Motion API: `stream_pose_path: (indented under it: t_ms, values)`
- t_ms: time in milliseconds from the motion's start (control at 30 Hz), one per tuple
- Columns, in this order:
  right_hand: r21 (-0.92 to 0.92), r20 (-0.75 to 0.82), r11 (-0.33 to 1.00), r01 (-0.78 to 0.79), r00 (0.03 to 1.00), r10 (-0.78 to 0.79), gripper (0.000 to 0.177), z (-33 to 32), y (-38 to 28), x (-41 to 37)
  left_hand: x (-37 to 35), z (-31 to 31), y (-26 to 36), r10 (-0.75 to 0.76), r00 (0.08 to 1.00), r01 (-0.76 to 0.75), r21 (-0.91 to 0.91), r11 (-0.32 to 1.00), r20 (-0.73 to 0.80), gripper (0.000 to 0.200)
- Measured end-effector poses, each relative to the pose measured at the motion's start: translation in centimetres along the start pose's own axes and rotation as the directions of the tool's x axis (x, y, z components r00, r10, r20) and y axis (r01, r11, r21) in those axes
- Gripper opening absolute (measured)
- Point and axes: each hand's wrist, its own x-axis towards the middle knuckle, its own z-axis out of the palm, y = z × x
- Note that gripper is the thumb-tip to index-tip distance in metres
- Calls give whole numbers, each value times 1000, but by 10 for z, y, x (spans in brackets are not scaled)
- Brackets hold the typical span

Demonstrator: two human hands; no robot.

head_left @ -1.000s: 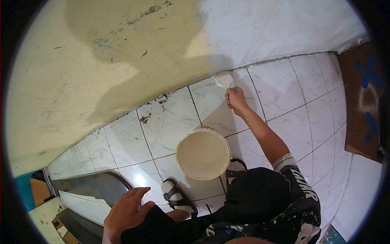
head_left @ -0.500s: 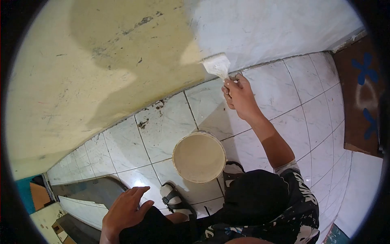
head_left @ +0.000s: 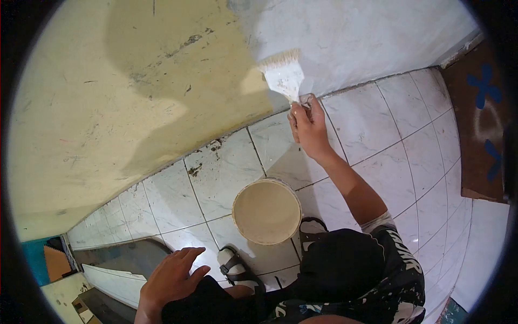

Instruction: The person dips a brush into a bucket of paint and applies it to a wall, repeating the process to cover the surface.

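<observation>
My right hand (head_left: 310, 129) is closed round the handle of a wide paintbrush (head_left: 284, 78), its white-coated head tilted up against the wall. The pale bristles lie over the border between the yellow paint (head_left: 178, 81) and the white paint (head_left: 350, 38), low down near the floor. Over my knee, my left hand (head_left: 174, 278) is empty with its fingers apart. A round bucket (head_left: 267, 211) of cream-coloured paint stands on the floor between my feet.
White marbled tiles (head_left: 221, 173) meet the wall, with dark crumbs near the joint. To the right stands a brown board (head_left: 485, 135) with blue marks. A dark curved panel (head_left: 124, 256) and a serrated orange piece (head_left: 56, 263) lie at the left.
The paintbrush in my right hand has moved up the wall and slightly left, and its bristles now show more fully. My left hand stays over my knee.
</observation>
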Motion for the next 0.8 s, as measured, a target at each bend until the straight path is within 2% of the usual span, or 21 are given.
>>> stream_pose_path:
  t_ms: [33, 100, 233, 300, 333, 400, 500, 567, 633, 800]
  values:
    - [1, 0, 1000, 2, 1000, -2, 11, -3, 8, -1, -1, 1, 0, 1, 1000, -1, 1, 1000, -2, 48]
    - [38, -42, 989, -145, 988, 146, 13, -9, 24, -6, -3, 3, 0, 19, 1000, -19, 16, 1000, -13, 48]
    - [-105, -97, 985, -137, 987, 127, 16, -30, 53, -8, -6, 4, 5, -9, 1000, 9, 24, 1000, 10, 47]
    - [-42, -93, 942, -332, 940, 327, 18, -44, 57, -12, -9, 7, 5, 15, 1000, -14, 23, 1000, -11, 48]
    - [-39, -94, 945, -324, 943, 319, 18, -53, 61, -15, -10, 7, 6, 18, 1000, -17, 29, 999, -17, 48]
    - [-65, -146, 875, -479, 872, 467, 16, -70, 67, -18, -13, 7, 10, 28, 999, -27, 46, 999, -18, 48]
    - [-136, -226, 869, -475, 869, 439, 16, -83, 62, -9, -14, 7, 14, -2, 1000, 2, 52, 999, 5, 49]
    - [-96, -200, 878, -469, 873, 445, 14, -88, 46, 5, -15, 8, 15, -17, 1000, 16, 53, 998, 12, 49]
    - [-63, -103, 915, -399, 914, 392, 14, -76, 4, 16, -14, 8, 17, -30, 999, 28, 56, 998, 22, 49]
    - [-126, -92, 959, -253, 966, 242, 15, -44, -94, 3, -9, 6, 22, 18, 1000, -18, 112, 994, 4, 50]
